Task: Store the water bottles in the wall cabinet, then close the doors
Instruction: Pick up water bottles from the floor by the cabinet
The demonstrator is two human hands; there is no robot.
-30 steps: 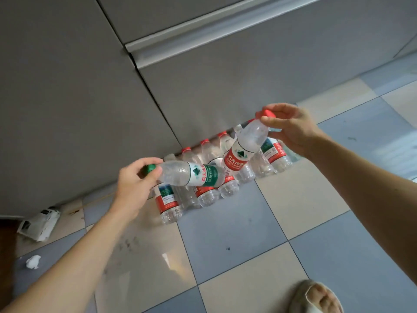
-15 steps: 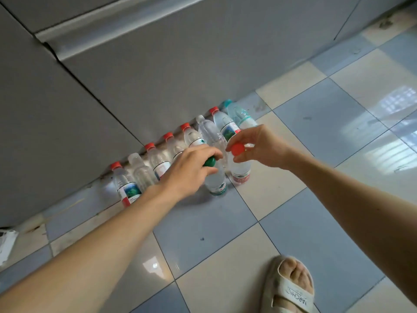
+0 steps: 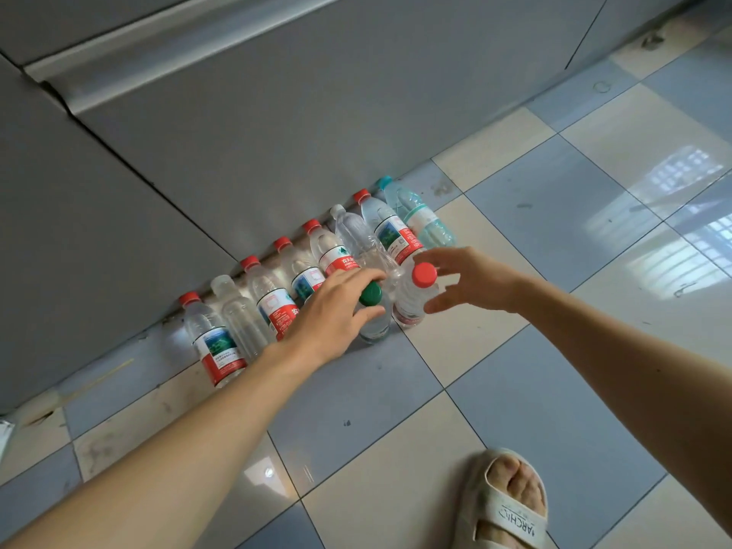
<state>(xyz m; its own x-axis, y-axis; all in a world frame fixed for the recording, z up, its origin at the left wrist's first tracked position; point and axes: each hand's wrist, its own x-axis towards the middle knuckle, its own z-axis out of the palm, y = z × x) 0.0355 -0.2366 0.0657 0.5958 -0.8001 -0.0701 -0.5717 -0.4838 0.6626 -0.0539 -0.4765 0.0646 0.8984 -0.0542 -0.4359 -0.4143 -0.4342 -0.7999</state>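
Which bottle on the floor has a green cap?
The green-capped bottle, standing in front of the row, under the left hand. Its neighbour and most row bottles have red caps.

Both hands are down at the floor (image 3: 534, 239) now. The left hand (image 3: 336, 307) hovers with loose fingers around the green-capped bottle (image 3: 371, 311), upright on the tiles. Just right of it stands the red-capped bottle (image 3: 416, 295), the right hand (image 3: 471, 281) spread open beside its cap. Behind them a row of bottles (image 3: 277, 295) lines the grey cabinet front (image 3: 277, 132). A sandalled foot (image 3: 507, 501) shows near right.
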